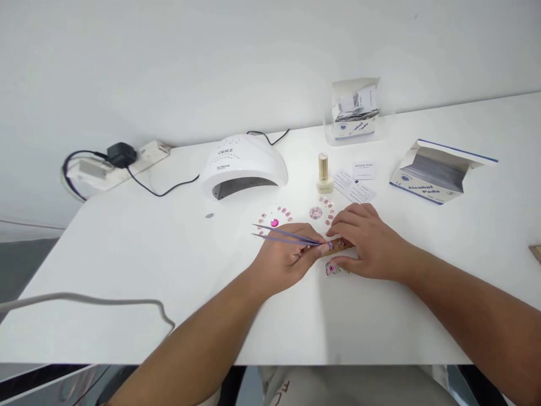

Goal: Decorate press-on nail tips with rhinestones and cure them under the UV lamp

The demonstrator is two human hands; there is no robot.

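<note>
A white table (pixel 127 270) carries everything. The lamp (pixel 243 164) sits toward the far edge, dark inside with nothing under it, and its cord runs to a power strip (pixel 110 166) at the far left corner. An open box of alcohol pads (pixel 435 175) lies toward the right edge, and a second box (pixel 355 113) stands at the far edge. A capped bottle (pixel 324 175) stands between the lamp and the open box, with a leaflet (pixel 355 189) just beside it. In the middle of the table the right hand (pixel 367 242) curls down, thumb and fingertips pinching a small brown strip (pixel 340 245) flat against the surface. The left hand (pixel 283 259) is closed around thin tweezers (pixel 287 234), whose tips meet at the strip's left end. Gems (pixel 276 214) lie in small arcs just beyond the hands, with another cluster touching the strip's near side. So the work looks to be in its middle: the stock is laid out and mostly untouched, and placing is in hand. A pink speck on the strip may be a gem already set, though it is too small to be sure.
</note>
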